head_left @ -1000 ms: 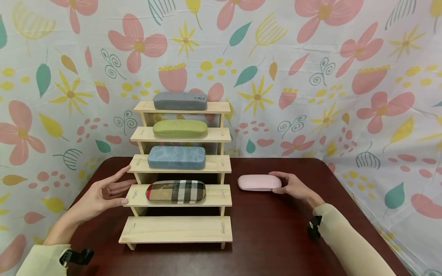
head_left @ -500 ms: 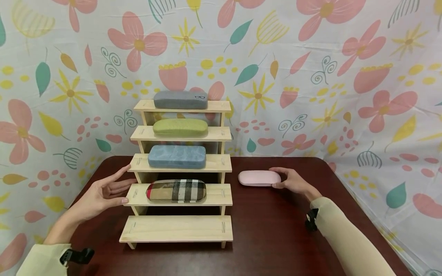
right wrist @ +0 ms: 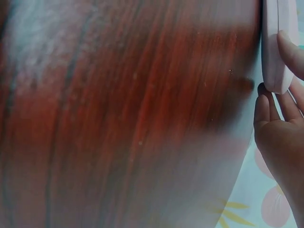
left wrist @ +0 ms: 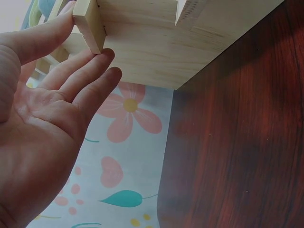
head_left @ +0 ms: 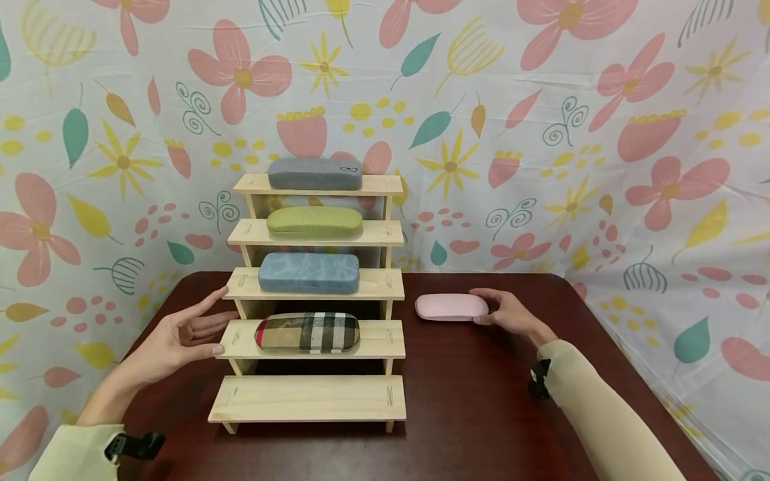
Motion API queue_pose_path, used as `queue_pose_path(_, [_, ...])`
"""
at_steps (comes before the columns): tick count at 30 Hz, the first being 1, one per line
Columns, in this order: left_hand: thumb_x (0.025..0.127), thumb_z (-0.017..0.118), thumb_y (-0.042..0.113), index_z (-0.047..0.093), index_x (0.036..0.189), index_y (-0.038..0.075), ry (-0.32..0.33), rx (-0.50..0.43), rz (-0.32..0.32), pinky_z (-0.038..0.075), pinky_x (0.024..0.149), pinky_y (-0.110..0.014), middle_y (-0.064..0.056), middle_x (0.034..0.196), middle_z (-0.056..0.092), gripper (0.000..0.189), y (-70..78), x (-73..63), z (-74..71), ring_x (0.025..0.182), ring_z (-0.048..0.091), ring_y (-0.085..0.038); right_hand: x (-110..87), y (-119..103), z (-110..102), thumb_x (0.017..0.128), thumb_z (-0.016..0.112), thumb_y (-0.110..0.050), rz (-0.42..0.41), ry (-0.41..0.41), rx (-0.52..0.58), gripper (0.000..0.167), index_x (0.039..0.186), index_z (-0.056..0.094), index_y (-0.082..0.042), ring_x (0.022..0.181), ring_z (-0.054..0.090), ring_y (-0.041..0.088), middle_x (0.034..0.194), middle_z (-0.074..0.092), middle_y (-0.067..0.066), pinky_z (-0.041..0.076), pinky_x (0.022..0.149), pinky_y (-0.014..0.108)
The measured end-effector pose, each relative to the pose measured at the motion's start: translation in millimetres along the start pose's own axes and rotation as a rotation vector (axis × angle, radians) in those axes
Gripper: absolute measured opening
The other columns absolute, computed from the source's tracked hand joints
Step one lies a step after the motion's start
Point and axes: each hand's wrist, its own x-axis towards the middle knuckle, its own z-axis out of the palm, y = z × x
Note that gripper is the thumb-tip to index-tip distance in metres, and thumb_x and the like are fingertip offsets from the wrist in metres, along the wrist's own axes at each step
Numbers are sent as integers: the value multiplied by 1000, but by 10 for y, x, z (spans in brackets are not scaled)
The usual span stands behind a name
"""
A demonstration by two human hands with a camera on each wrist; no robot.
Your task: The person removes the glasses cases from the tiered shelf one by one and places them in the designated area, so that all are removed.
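Toward the tabletop's far edge (head_left: 481, 277), my right hand (head_left: 508, 312) pinches the pink case (head_left: 446, 307) by its right end, long axis aimed left at the stand (head_left: 307, 399) my spread left hand (head_left: 171, 342) touches.

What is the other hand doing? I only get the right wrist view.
Observer: The left hand touches the left side of a stepped wooden rack.

Visitor: Oh, is anything on that rack?

Observer: Yes, four cases, from the top down: gray case, green case, blue case, plaid case.

Visitor: And the pink thing I can partly see, where is that from the rack?

Observer: The pink case is off to the right of the rack, apart from it.
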Motion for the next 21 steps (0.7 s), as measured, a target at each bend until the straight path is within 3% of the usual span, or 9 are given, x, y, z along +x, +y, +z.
queue_pose_path(14, [93,66,-21,17,169,4,7,5,-17,62,85,-36,-2,151,58,94,1,0,6,136,57,-11,13,6,16,90,82,-2,0,9,12,67,150,52,8,122,55,40,148,54,30,43,108,57])
queue_pose_path(21, [93,66,-20,17,169,5,10,16,-24,62,85,-36,-2,150,59,94,8,-2,3,135,57,-12,38,46,16,90,82,-1,-22,12,-16,67,149,53,9,119,57,38,146,55,29,47,103,49])
